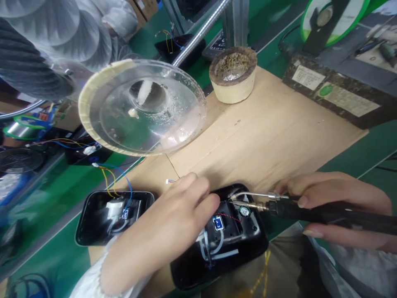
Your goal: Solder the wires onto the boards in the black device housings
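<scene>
My right hand (338, 203) is shut around the black grip of a soldering iron (310, 211), whose two metal shafts reach into an open black plastic housing (235, 265). Their tips sit near a small round metal component (244, 211). My left hand (158, 231) presses its fingertips on the housing's edge and hides part of it. Inside the housing are a small blue circuit board (218, 223) and pale tubing. A second black housing (114, 217) with yellow and blue wires lies to the left of my left hand.
A brass-wool tip cleaner in a beige pot (232, 74) and a clear round dish (142, 105) stand beyond the hands on a cardboard sheet (263, 132). A green solder spool (331, 16) stands at the top right. A pale sleeve (118, 16) shows at the top left.
</scene>
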Action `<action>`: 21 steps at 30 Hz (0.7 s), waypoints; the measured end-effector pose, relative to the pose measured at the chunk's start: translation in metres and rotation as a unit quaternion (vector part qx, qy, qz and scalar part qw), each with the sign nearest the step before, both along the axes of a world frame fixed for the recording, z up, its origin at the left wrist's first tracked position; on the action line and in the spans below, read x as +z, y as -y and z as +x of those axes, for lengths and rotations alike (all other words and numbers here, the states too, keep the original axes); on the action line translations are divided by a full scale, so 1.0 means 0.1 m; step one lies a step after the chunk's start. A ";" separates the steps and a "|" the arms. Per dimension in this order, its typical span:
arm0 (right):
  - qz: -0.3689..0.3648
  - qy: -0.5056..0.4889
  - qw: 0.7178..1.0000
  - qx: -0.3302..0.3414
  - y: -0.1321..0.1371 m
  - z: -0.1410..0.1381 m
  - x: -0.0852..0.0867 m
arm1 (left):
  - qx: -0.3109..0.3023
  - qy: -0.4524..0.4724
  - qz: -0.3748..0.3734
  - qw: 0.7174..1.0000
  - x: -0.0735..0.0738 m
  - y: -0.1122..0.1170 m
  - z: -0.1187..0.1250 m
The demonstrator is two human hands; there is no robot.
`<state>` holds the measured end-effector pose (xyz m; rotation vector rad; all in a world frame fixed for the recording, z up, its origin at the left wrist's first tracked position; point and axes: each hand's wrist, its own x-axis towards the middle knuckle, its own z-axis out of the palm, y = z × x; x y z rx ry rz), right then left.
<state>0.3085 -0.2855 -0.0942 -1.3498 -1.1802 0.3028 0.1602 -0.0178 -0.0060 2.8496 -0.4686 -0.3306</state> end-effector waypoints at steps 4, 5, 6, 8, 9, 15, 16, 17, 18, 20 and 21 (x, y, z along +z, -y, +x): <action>-0.012 0.037 0.998 0.047 0.03 0.05 -0.01 | -0.015 0.030 0.013 0.999 -0.04 0.02 0.02; -0.011 0.034 0.998 0.055 0.03 0.05 -0.02 | -0.015 0.030 0.013 0.999 -0.05 0.03 0.02; -0.010 0.033 0.997 0.064 0.04 0.05 -0.03 | -0.016 0.027 0.012 0.999 -0.05 0.03 0.02; -0.021 0.038 0.997 0.068 0.04 0.04 -0.04 | -0.017 0.015 0.008 1.000 -0.06 0.03 0.03; -0.026 0.041 0.997 0.066 0.04 0.03 -0.05 | -0.016 0.009 0.005 1.000 -0.06 0.02 0.03; -0.025 0.028 0.995 0.093 0.05 0.04 -0.07 | -0.015 0.013 -0.017 1.000 -0.07 0.01 0.03; -0.028 0.020 0.994 0.103 0.06 0.04 -0.07 | -0.014 0.012 -0.020 1.000 -0.07 0.00 0.03; -0.031 0.013 0.993 0.110 0.06 0.04 -0.08 | -0.012 0.011 -0.022 1.000 -0.07 0.00 0.03; -0.033 0.008 0.993 0.112 0.06 0.03 -0.08 | -0.011 0.009 -0.023 1.000 -0.07 0.00 0.03; -0.032 -0.010 0.995 0.093 0.05 0.01 -0.07 | -0.008 0.005 -0.025 1.000 -0.06 0.00 0.02; -0.026 -0.023 0.998 0.055 0.04 0.00 -0.06 | -0.008 0.004 -0.026 1.000 -0.06 0.00 0.02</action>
